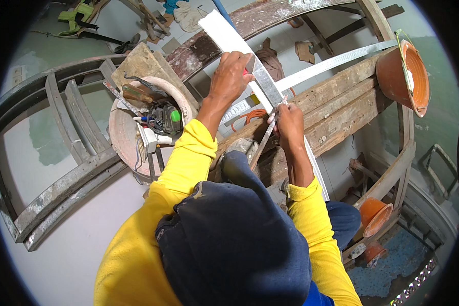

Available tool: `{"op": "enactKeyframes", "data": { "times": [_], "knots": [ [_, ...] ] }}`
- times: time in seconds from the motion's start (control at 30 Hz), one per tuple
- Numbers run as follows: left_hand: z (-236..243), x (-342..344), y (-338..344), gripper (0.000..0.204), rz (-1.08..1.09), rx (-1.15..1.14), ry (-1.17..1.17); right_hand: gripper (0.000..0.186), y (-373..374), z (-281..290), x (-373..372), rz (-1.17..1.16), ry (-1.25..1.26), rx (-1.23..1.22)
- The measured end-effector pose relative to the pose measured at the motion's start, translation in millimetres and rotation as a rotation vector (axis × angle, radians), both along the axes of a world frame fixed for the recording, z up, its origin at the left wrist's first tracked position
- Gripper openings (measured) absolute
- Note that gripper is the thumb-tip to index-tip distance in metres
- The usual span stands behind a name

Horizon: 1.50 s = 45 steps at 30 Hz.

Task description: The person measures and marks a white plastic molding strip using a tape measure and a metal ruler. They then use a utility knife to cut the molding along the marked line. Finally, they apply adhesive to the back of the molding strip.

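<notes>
Both hands [226, 77] [289, 122] have the white strip [228, 37] beneath them.

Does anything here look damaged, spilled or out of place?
Mostly mess: the dark red beam is patchily smeared with white and the wooden planks carry whitish blotches, so both look soiled. A cream cloth lies crumpled beyond the beam. The white strip by the left hand shows no clear damage.

The left hand [228, 76] is holding a flat metal blade [266, 81] against a long white strip [227, 36], while the right hand [289, 125] is gripping a thin tool [263, 140] near the blade's lower end. The strip is crossing over wooden planks [336, 115]. A bucket [119, 127] is holding tools; an orange pot [390, 74] is sitting by the planks' right end.
</notes>
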<state>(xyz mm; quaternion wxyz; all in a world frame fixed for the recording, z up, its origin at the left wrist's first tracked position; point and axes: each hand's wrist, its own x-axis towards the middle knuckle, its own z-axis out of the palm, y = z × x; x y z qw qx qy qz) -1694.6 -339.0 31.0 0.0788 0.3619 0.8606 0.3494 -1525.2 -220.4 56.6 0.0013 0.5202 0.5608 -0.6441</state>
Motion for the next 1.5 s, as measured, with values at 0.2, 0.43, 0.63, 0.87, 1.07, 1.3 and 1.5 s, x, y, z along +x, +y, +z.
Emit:
{"op": "enactKeyframes", "data": {
  "times": [0.2, 0.43, 0.63, 0.87, 1.07, 1.3, 1.5],
  "knots": [
    [-2.4, -0.6, -0.2, 0.063, 0.004, 0.003, 0.005, 0.020, 4.3, -7.6, -3.6, -0.006, -0.009, -0.009],
    [-3.9, -1.5, -1.2, 0.063, -0.007, 0.018, 0.011, 0.020, 14.9, -19.3, -8.2, 0.005, -0.046, -0.024],
    [-2.6, -0.3, -3.3, 0.063, 0.016, 0.025, -0.046, 0.021, 37.2, 5.2, -5.0, -0.193, 0.008, -0.018],
    [27.8, 19.0, -15.9, 0.061, 0.057, 0.107, -0.163, 0.022, 97.5, 59.8, 76.4, -0.109, 0.075, 0.038],
    [-1.0, 84.5, -43.7, 0.061, 0.164, 0.166, -0.695, 0.041, 87.1, 74.9, 104.5, 0.405, -0.021, 0.425],
    [-33.5, 135.0, -41.7, 0.060, 0.350, 0.426, -1.163, 0.062, 91.4, 53.1, 105.2, 0.934, 0.014, 0.949],
    [-34.7, 125.3, -34.9, 0.060, 0.299, 0.329, -1.095, 0.053, 109.6, 43.6, 92.4, 0.991, 0.033, 0.987]
  ]
}}
